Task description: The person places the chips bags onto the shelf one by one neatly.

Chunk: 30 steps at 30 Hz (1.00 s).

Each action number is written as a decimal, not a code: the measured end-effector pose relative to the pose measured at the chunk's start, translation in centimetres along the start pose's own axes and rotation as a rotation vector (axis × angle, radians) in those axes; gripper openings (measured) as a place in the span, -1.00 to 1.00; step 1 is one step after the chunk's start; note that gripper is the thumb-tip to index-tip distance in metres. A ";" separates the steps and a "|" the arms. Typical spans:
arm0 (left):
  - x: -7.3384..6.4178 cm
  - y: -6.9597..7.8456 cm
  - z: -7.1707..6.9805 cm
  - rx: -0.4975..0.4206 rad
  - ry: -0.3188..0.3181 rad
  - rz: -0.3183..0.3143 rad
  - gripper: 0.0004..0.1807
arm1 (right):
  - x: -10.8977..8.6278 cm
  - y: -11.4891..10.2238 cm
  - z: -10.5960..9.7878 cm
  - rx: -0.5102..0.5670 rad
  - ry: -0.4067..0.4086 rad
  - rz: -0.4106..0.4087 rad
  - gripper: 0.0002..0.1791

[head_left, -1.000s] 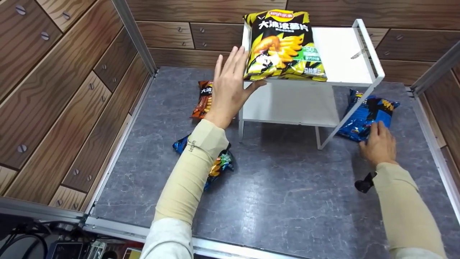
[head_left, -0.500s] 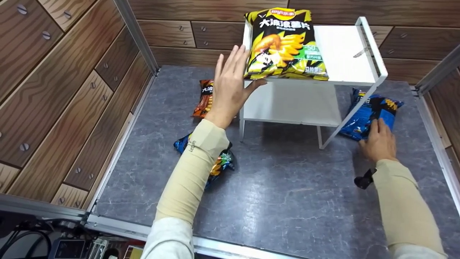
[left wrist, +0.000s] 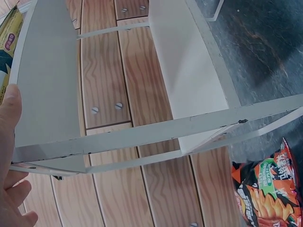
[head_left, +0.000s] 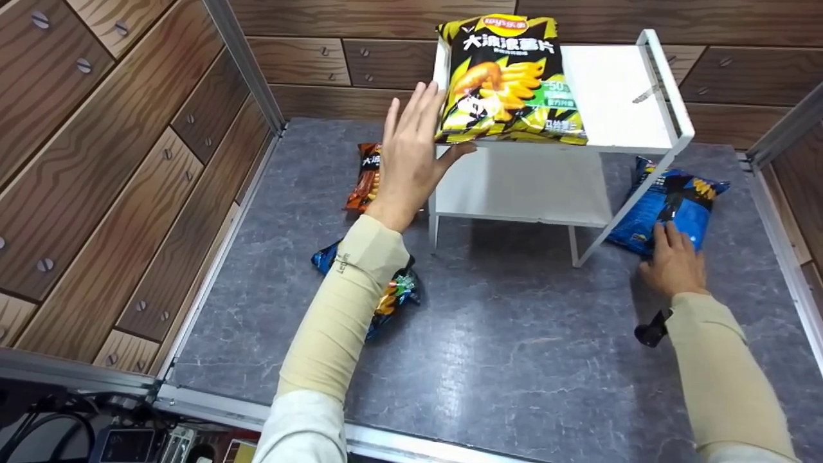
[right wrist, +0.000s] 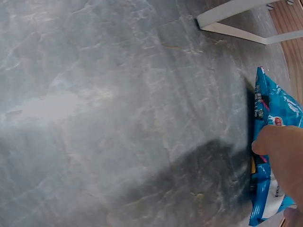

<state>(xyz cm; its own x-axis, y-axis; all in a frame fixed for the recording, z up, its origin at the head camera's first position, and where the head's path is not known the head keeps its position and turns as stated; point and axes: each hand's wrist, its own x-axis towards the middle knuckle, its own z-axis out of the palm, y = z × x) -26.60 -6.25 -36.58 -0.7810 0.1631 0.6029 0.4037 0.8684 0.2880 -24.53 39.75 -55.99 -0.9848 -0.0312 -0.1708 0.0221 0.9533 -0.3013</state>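
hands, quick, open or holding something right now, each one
Left hand: open, against the white shelf.
Right hand: on the blue bag; whether it grips cannot be told.

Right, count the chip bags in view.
4: yellow-black bag atop the white shelf, orange bag left of it, blue bag partly behind the left sleeve, second blue bag at the right hand. Others may be hidden.
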 end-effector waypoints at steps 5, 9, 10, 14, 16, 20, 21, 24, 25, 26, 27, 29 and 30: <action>0.0 0.1 -0.1 -0.018 -0.002 -0.015 -0.05 | -0.7 0.2 0.8 -0.021 0.014 0.001 -0.10; 0.0 0.2 -0.1 -0.023 -0.010 -0.020 -0.05 | -1.4 0.1 1.3 -0.047 0.057 -0.010 -0.12; 0.0 0.2 -0.1 -0.023 -0.011 -0.020 -0.05 | -1.5 0.0 1.4 -0.052 0.066 -0.013 -0.13; 0.0 0.2 -0.1 -0.019 -0.008 -0.014 -0.06 | -2.3 -0.3 1.9 -0.046 0.075 -0.008 -0.13; 0.1 0.2 -0.2 -0.016 -0.002 -0.007 -0.07 | -2.8 -0.5 2.0 -0.034 0.069 -0.002 -0.13; 0.0 0.1 -0.2 -0.019 0.005 -0.001 -0.07 | -3.7 -0.8 2.4 -0.013 0.070 0.000 -0.13; 0.0 0.1 -0.2 -0.022 0.005 -0.002 -0.07 | -3.9 -0.9 2.5 -0.011 0.075 -0.002 -0.13; -0.1 0.2 -0.2 -0.028 0.003 -0.004 -0.06 | -4.7 -1.2 2.9 -0.010 0.097 -0.005 -0.14; -0.1 0.2 -0.1 -0.029 0.003 -0.004 -0.06 | -5.0 -1.3 3.0 -0.008 0.109 -0.006 -0.14; -0.1 0.2 -0.1 -0.030 0.003 -0.003 -0.06 | -5.2 -1.3 3.1 -0.007 0.124 -0.006 -0.15; 0.0 0.3 -0.1 -0.032 0.003 -0.002 -0.07 | -5.6 -1.4 3.3 -0.007 0.145 -0.008 -0.16; -0.1 0.2 -0.1 -0.033 0.007 -0.003 -0.07 | -6.2 -1.6 3.6 0.001 0.192 -0.017 -0.16; -0.1 0.2 -0.1 -0.036 0.010 -0.002 -0.07 | -6.5 -1.7 3.7 0.003 0.212 -0.021 -0.16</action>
<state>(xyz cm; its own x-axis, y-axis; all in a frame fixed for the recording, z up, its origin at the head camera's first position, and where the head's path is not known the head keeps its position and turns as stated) -26.36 -6.13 -36.49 -0.7769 0.1568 0.6098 0.4193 0.8514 0.3152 -17.55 37.20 -57.84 -0.9992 0.0128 0.0368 0.0009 0.9521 -0.3057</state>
